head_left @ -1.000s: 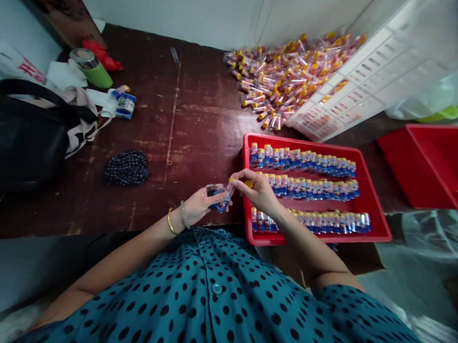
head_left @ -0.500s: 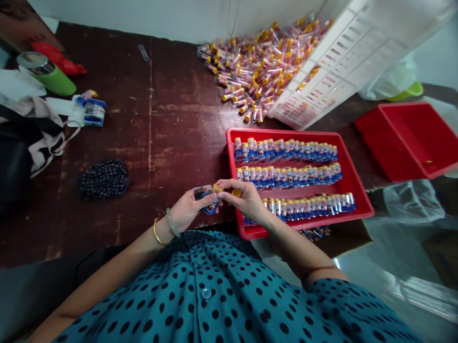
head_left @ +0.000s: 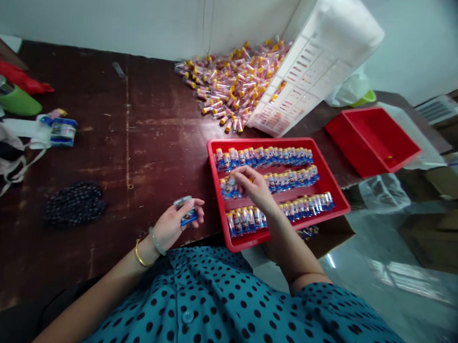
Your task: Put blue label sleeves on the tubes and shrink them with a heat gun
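My left hand (head_left: 173, 222) is curled around a few small clear tubes with blue labels (head_left: 186, 213), held just above the dark wooden table (head_left: 147, 132). Over the red tray (head_left: 335, 206), my right hand (head_left: 253, 187) reaches to the left end of the middle row, its fingers pinched on a labelled tube (head_left: 231, 186). Three rows of labelled tubes (head_left: 279, 156) lie in the tray.
A heap of yellow-capped tubes (head_left: 232, 85) lies at the back beside a tilted white crate (head_left: 313, 69). A second red tray (head_left: 370, 140) sits to the right. At the left are a dark cloth (head_left: 73, 205), a green bottle (head_left: 12, 99) and small packets (head_left: 61, 131).
My hands, joined over a tube before, have parted. The right hand moved into the tray's middle row; the left stayed back with its tubes. The view swung right.
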{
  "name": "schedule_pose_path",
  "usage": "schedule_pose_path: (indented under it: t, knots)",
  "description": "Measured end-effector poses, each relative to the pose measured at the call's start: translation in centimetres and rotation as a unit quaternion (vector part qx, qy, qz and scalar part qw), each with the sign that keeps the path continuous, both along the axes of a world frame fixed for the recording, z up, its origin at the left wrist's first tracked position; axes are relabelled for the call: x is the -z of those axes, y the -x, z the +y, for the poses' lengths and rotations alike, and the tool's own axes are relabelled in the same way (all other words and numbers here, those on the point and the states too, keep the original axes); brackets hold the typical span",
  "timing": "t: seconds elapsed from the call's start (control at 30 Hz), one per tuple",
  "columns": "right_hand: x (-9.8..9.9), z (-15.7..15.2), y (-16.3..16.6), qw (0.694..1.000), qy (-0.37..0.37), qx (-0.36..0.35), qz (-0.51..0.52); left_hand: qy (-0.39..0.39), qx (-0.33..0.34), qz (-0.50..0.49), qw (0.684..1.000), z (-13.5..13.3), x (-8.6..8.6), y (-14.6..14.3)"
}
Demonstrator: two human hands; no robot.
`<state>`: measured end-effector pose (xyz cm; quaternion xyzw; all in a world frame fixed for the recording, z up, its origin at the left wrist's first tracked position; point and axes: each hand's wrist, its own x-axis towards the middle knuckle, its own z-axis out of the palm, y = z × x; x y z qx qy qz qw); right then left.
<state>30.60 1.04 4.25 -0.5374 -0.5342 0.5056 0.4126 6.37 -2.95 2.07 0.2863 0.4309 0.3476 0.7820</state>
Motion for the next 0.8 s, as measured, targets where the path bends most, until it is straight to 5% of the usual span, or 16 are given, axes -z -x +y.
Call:
schedule_pose_path:
  t: [0.17, 0.3, 0.53, 0.8]
  knots:
    - [0.3, 3.9, -9.0, 0.96, -0.045, 0.079, -0.266, -0.003, 0.043, 0.033, 0.999, 0.1, 0.4, -0.1]
    - [-0.1, 4.3, -12.6, 0.929, -0.002, 0.054, -0.367, 0.019, 0.044, 0.039, 0.998, 0.2, 0.3, -0.4]
    - [0.5, 3.0, -11.2, 0.926, 0.021, 0.019, -0.376, 0.045, 0.1, 0.067, 0.992, 0.8, 0.1, -1.5]
    - [0.9, 2.6, -10.9, 0.944, -0.031, 0.12, -0.306, 0.039, 0.083, 0.105, 0.99, 1.1, 0.5, -2.4]
